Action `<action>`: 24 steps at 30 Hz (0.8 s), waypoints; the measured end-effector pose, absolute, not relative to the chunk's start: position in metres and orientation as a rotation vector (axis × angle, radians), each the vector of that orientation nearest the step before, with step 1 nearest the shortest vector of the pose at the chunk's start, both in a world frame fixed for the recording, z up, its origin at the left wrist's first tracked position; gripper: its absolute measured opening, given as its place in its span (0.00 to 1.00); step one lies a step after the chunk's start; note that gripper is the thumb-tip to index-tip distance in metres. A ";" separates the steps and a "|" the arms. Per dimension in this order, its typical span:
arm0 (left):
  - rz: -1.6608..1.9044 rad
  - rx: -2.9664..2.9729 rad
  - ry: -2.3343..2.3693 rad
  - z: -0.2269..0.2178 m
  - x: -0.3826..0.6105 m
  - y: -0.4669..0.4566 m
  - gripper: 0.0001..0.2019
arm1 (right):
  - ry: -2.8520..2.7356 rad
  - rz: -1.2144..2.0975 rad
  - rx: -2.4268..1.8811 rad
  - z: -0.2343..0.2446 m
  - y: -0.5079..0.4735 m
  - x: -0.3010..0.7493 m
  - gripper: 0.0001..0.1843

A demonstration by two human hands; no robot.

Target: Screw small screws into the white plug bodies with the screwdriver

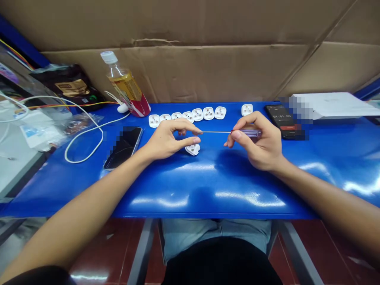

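My right hand (259,140) is closed round the clear handle of a thin screwdriver (219,132), whose shaft lies level and points left. My left hand (170,138) has thumb and forefinger pinched at the shaft's tip; anything between them is too small to make out. One white plug piece (192,149) lies on the blue table (208,182) just under my left fingers. A row of several white plug pieces (187,114) lines the far side, with one more plug piece (247,109) set apart to the right.
A tilted drink bottle (126,87) leans at the back left. A black phone (124,147) lies left of my left hand, beside a looping white cable (86,130). A second phone (282,120) showing a timer and a white box (335,105) lie at the right. Cardboard forms the back wall.
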State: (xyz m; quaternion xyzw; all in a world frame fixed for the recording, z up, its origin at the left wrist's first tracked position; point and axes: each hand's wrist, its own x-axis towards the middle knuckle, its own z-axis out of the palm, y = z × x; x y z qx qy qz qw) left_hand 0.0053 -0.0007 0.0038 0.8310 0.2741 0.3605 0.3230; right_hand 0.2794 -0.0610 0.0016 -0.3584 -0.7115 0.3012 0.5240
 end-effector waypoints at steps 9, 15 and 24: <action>0.986 2.179 0.995 0.008 0.001 0.004 0.13 | -1.732 0.709 -0.889 -0.001 -0.057 0.281 0.09; 0.886 2.104 0.945 0.006 0.007 -0.001 0.14 | -1.732 0.733 -0.935 0.003 -0.061 0.277 0.11; 0.957 1.940 0.887 0.007 0.010 -0.005 0.14 | -1.725 0.731 -0.950 0.003 -0.063 0.276 0.11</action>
